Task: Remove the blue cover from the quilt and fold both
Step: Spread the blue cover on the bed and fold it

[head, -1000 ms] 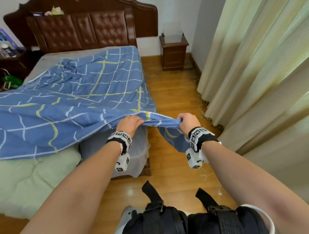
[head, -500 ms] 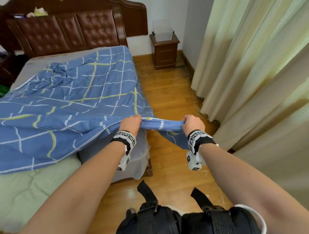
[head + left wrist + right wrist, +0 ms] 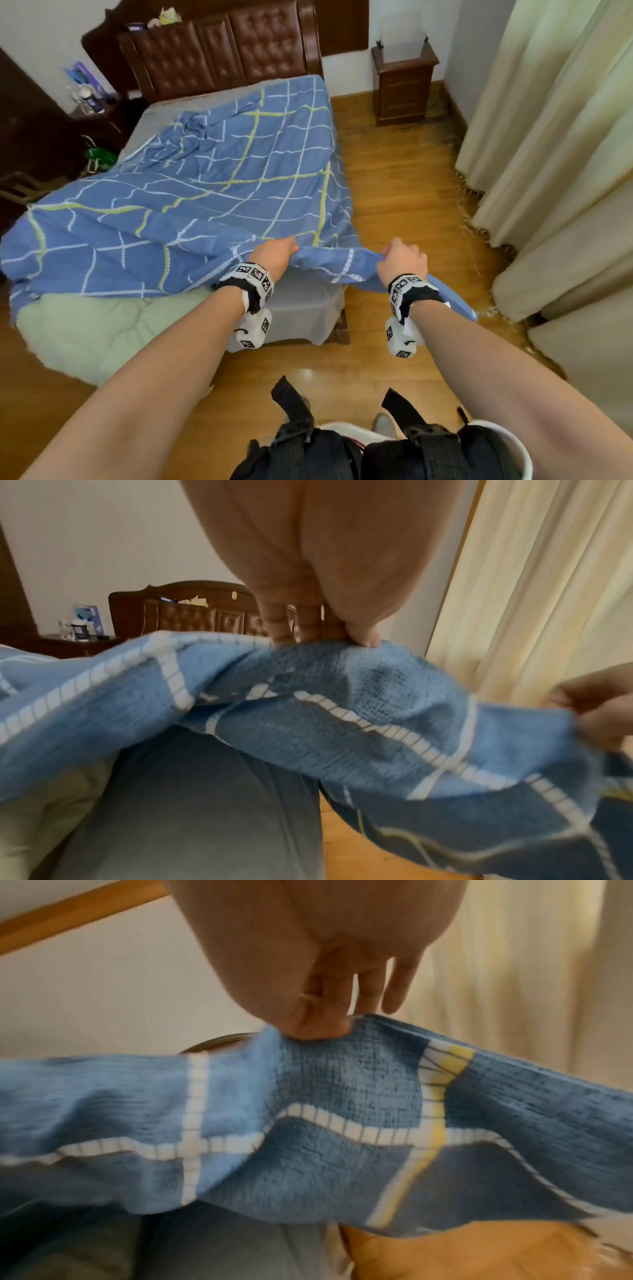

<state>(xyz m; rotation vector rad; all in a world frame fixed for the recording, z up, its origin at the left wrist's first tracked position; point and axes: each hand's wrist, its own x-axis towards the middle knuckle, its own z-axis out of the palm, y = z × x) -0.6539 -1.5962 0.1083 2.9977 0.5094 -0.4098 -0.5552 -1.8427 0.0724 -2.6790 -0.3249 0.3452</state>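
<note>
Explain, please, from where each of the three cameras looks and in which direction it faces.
Head: on the head, facing forward and down at the bed; both forearms, left hand, right hand.
Left wrist: under the left hand, facing the headboard; right hand's fingers at the edge.
Right wrist: under the right hand, facing the curtain.
All views share the blue cover, gripped by both hands.

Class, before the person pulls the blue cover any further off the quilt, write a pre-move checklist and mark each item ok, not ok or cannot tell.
1. Left hand grips the blue cover edge: ok.
2. Right hand pinches the same edge: ok.
3. Edge taut between the hands: ok.
4. Green quilt fully out of the cover: cannot tell.
5. Cover off the floor: not ok, the corner hangs low by the right wrist.
</note>
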